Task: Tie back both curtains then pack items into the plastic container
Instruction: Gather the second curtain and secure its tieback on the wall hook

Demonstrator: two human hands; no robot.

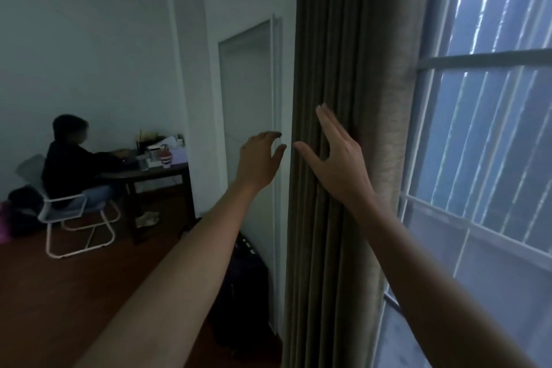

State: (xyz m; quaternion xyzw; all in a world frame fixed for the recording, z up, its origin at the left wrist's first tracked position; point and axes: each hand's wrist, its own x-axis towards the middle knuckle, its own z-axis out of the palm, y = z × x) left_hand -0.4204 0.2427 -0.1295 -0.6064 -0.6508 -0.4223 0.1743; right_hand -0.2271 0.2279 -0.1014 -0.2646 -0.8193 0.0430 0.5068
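A tall olive-brown curtain (337,54) hangs in bunched vertical folds beside the window, pushed toward the wall. My right hand (334,155) lies flat against the folds with fingers spread, thumb pointing left. My left hand (260,158) hovers just left of the curtain's edge, fingers curled but apart, holding nothing. No tie-back or plastic container is visible.
A barred window (484,134) fills the right. A white door (248,92) stands behind the curtain's left edge, with a dark suitcase (242,287) on the floor below. At the far left a person (68,164) sits on a white chair at a cluttered dark table (158,170).
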